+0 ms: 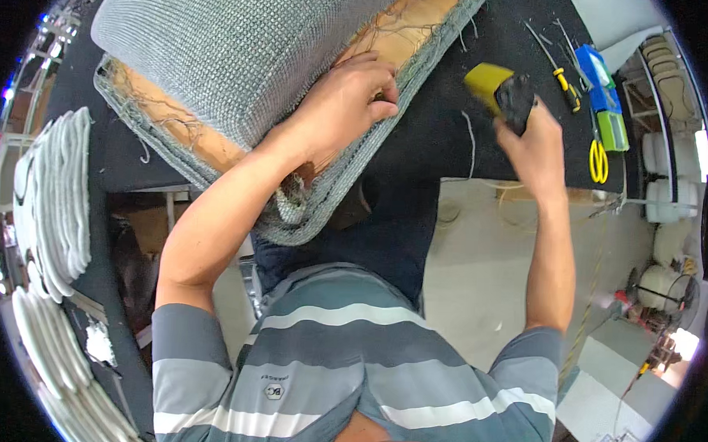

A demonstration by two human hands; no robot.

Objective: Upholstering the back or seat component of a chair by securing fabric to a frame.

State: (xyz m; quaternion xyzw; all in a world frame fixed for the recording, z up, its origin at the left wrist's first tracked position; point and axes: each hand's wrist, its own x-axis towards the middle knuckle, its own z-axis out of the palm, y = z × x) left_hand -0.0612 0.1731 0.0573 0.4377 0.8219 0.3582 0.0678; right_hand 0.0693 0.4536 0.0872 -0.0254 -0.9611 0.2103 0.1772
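On the black counter I see my left hand pinching grey mesh fabric against the wooden seat frame, fingers narrow, while my right hand grips a yellow-and-black staple gun; fabric edges look partly fastened, with loose threads and trimming seemingly left.

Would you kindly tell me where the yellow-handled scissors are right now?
In the head view, the yellow-handled scissors lie at the right end of the black worktable, just below the green box and right of the person's right hand.
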